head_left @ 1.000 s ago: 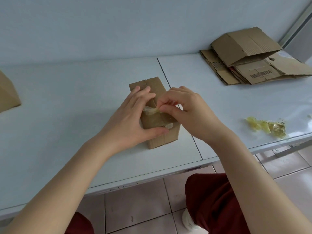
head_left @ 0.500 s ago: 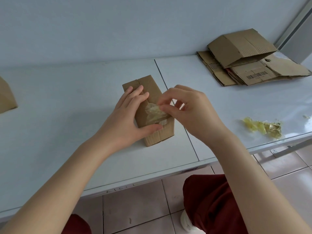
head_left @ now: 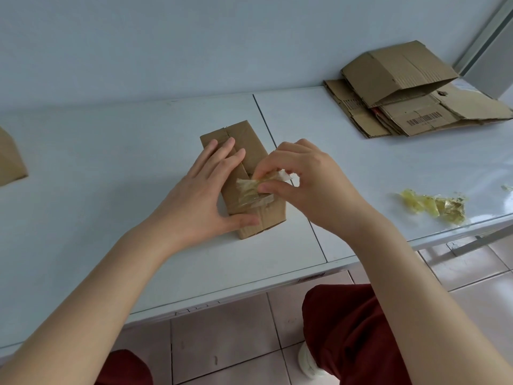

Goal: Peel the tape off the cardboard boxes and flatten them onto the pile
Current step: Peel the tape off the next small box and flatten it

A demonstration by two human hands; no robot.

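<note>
A small brown cardboard box (head_left: 251,145) stands on the white table (head_left: 111,162), in the middle. My left hand (head_left: 206,187) lies on its top and left side with straight fingers, thumb against the near end. My right hand (head_left: 305,184) pinches a strip of clear yellowish tape (head_left: 249,190) that still clings to the box's near top. The pile of flattened cardboard (head_left: 416,101) lies at the far right of the table.
A heap of crumpled peeled tape (head_left: 435,205) sits near the table's right front edge. The corner of another cardboard box (head_left: 9,162) shows at the left border. A wall runs behind the table. Tiled floor and my red-trousered legs are below.
My right hand has pulled the tape up and to the right, lifting more of it off the box. The left hand keeps pressing the box, which has shifted slightly.
</note>
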